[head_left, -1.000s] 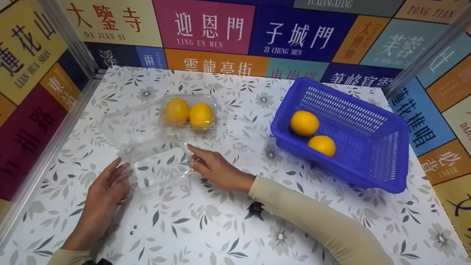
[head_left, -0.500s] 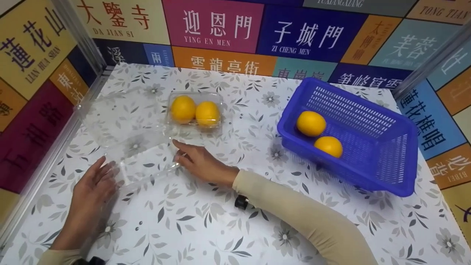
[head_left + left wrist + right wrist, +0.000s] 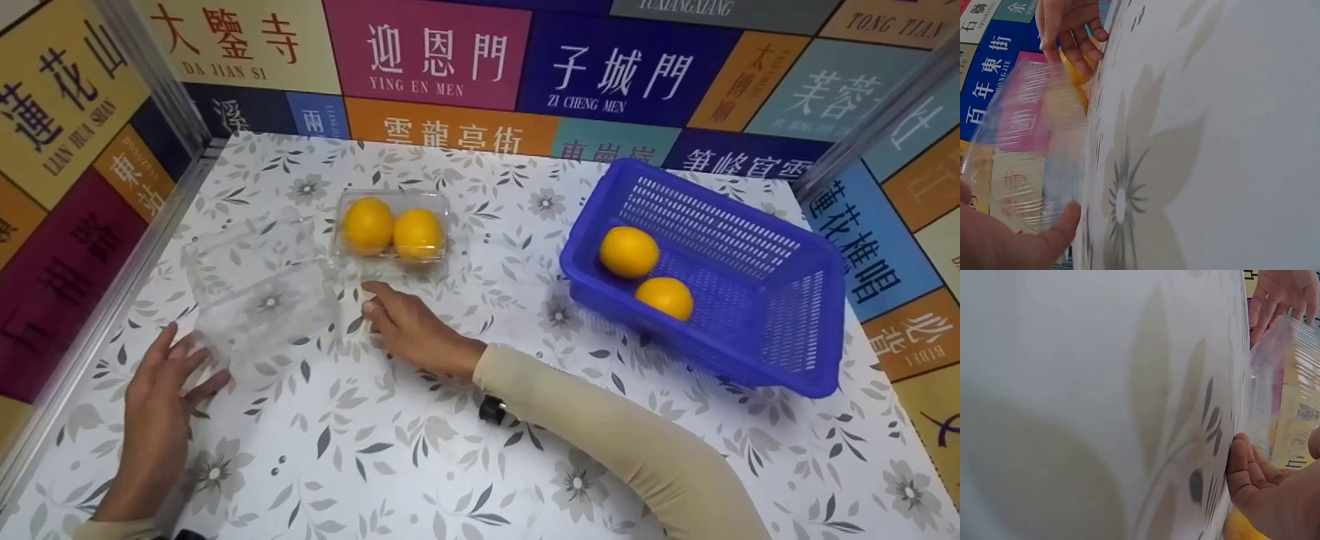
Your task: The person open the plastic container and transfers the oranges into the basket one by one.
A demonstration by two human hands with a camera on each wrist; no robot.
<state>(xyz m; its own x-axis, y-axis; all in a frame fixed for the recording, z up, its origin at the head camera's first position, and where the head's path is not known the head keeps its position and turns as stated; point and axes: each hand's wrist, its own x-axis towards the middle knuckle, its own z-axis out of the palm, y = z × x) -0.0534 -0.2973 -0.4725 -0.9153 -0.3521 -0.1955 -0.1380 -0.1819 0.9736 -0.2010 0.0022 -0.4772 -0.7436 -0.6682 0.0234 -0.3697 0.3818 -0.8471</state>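
Observation:
A clear plastic clamshell box (image 3: pixel 270 304) lies with its lid open on the left of the table, with nothing visible inside. My left hand (image 3: pixel 161 397) is at its near left corner, fingers spread and slightly bent; whether they touch it I cannot tell. In the left wrist view, the thumb (image 3: pixel 1064 222) is close to the plastic. To the right of the box is my right hand (image 3: pixel 420 330), fingers loosely bent, a small gap from the box and holding nothing. Behind it, a second clear box (image 3: pixel 394 196) contains two oranges (image 3: pixel 369 226).
A blue perforated plastic basket (image 3: pixel 697 352) stands on the right, with two oranges (image 3: pixel 628 252) at its left end. White leaf-patterned cloth (image 3: pixel 390 465) covers the table. Printed panels (image 3: pixel 431 56) wall the back and sides.
The open clamshell box has shifted left, away from my right hand, which earlier held its right edge. My left hand has drawn back to the left with its fingers spreading.

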